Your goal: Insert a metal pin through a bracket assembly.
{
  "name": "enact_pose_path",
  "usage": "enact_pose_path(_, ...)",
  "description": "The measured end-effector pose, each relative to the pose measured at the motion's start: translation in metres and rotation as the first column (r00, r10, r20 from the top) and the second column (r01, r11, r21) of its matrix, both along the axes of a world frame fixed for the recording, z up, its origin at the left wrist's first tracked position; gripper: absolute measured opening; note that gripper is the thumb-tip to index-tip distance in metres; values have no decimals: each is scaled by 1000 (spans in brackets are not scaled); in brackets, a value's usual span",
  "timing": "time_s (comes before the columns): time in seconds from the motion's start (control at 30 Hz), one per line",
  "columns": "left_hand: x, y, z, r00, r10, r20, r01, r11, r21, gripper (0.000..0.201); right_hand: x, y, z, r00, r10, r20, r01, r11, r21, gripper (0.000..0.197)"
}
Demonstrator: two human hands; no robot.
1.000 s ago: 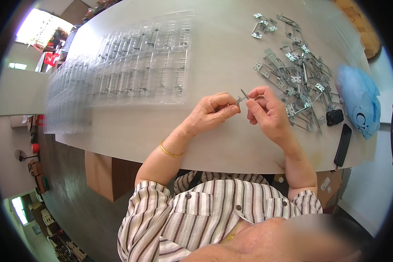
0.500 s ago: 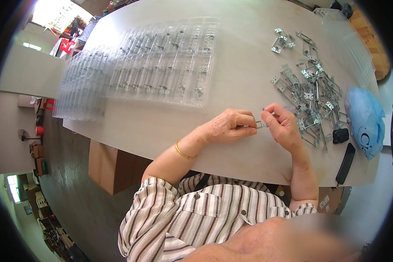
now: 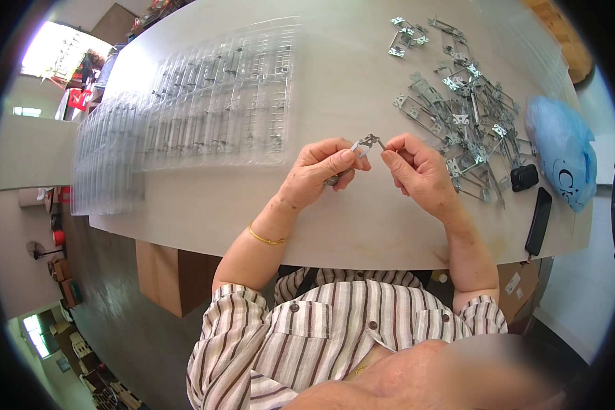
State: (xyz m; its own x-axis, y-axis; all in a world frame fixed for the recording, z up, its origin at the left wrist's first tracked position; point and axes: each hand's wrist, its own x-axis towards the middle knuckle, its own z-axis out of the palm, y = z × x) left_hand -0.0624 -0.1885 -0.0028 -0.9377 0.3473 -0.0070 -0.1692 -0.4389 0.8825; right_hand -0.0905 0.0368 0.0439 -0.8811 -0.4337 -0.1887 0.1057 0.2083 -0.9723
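A small hinged metal bracket (image 3: 368, 141) stretches between my two hands above the white table. My left hand (image 3: 319, 169) is closed round its body, thumb on top, and a dark rounded end of it pokes out below the fingers. Thumb and fingertips of my right hand (image 3: 418, 173) pinch the bracket's other, angled end. To the right of my hands lies a tangled heap of silver metal brackets (image 3: 473, 121), with a smaller cluster of brackets (image 3: 407, 37) behind it.
Clear plastic trays (image 3: 215, 102) with metal pieces in their slots stand at the left. Right of the heap are a small black object (image 3: 524, 178), a black phone-like slab (image 3: 538, 222) and a blue plastic bag (image 3: 562, 150). A cardboard box (image 3: 158, 273) stands below the table's front edge.
Both hands have risen away from the near table edge with the metal piece, which now shows more plainly between them. The whole view has shifted slightly.
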Motion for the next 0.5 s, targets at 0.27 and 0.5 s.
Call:
enact_pose_path(0.27,-2,-1,-3,993,-32,-110,19,993,-114,30,-2,4,1,998,13,-53,-8,996,90,16)
enact_pose_path(0.5,4,1,9,989,-107,-101,72,952,-299,25,-7,4,0,984,87,156,-73,993,-96,22)
